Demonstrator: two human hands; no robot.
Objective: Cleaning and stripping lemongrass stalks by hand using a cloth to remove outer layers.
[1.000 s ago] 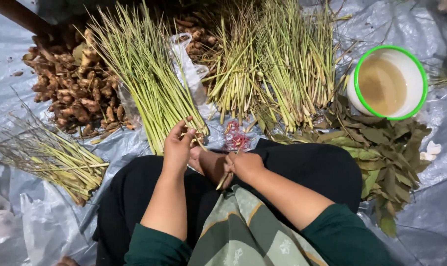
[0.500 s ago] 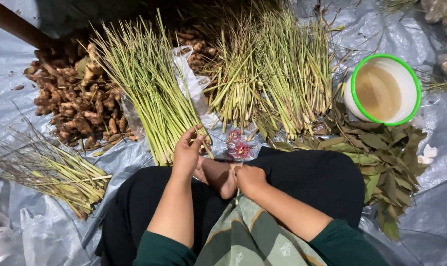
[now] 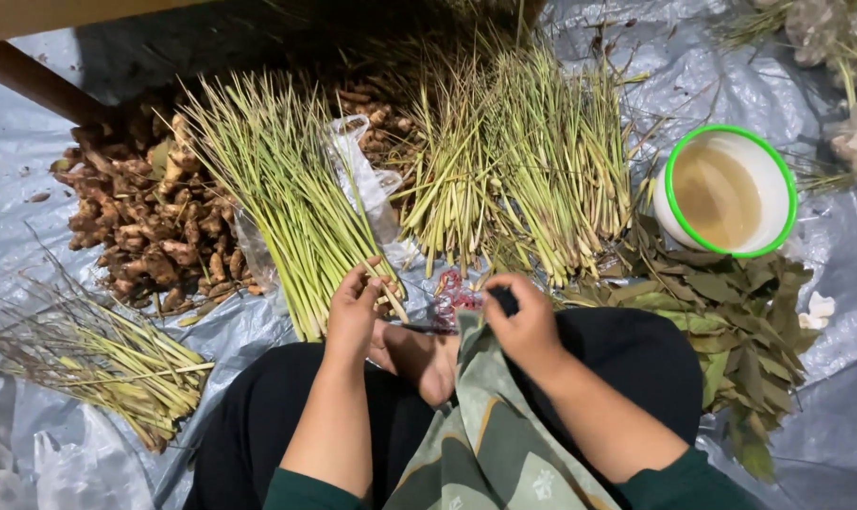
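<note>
Head view: the person sits cross-legged on a grey plastic sheet spread over the floor, so the produce stays off the ground and within arm's reach.

The left hand rests at the cut ends of the nearer lemongrass bundle, which fans out toward 11 o'clock from it. Its grip is narrow, the fingers curled lightly around a stalk or two at the base, where a stem is thickest and easiest to pull free. Whether it truly pinches a stalk or only touches it, I cannot tell.

The right hand sits just at 3 o'clock of the left, closed around a small dark object, too hidden to name. Between the two hands lies a little cluster of red rubber bands, handy beside the stalk ends.

A second, larger lemongrass heap lies at 12 o'clock of the right hand. A pile of ginger-like roots sits at 10 o'clock of the left hand, partly under a clear plastic bag. A white bowl with a green rim holding cloudy liquid stands at 2 o'clock, above a spread of dried leaves. Trimmed, thinner stalks lie apart at 9 o'clock.
</note>
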